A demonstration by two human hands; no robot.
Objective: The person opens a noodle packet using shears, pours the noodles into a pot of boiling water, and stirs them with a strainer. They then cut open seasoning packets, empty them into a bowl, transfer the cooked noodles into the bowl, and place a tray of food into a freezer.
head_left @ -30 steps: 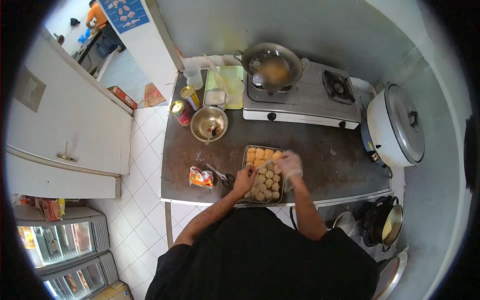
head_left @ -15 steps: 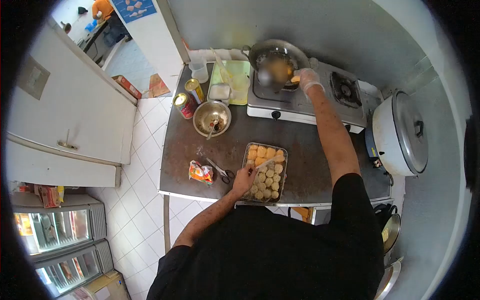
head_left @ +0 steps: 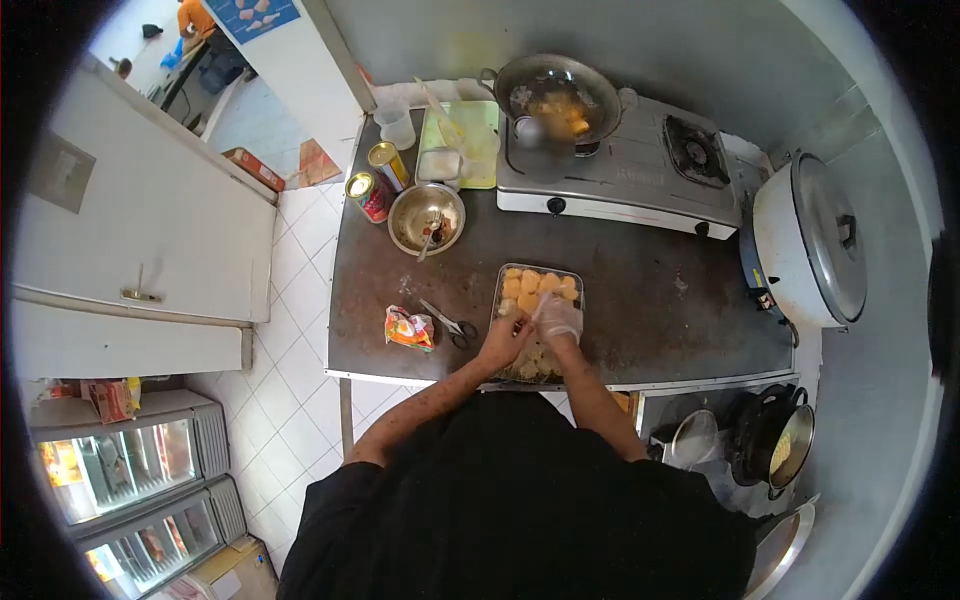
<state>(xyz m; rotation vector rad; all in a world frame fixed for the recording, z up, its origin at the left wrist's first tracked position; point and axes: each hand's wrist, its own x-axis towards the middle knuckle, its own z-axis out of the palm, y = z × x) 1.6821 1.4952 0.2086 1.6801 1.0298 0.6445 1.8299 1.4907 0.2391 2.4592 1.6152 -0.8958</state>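
On the dark counter a rectangular tray (head_left: 583, 290) holds rows of round orange pieces (head_left: 530, 283) at its far end and paler pieces nearer the front. My left hand (head_left: 506, 340), bare, is over the tray's left side, its fingers bent together at a whitish strip; what they grip is too small to tell. Beside it my right hand (head_left: 558, 318), in a clear plastic glove, is over the tray's middle, its fingers partly hidden. A wok (head_left: 600, 92) on the stove's left burner contains orange-brown pieces in oil (head_left: 560, 115).
Scissors (head_left: 452, 325) and an orange-white packet (head_left: 409, 329) lie left of the tray. A metal bowl (head_left: 402, 225), two cans (head_left: 368, 198) and a green tray (head_left: 485, 150) stand behind. A large lidded pot (head_left: 790, 245) is at right. A person in orange (head_left: 196, 18) is beyond the doorway.
My right hand has come from the wok back to the tray, beside my left hand. The orange piece it held at the wok no longer shows in it. The view has shifted slightly.
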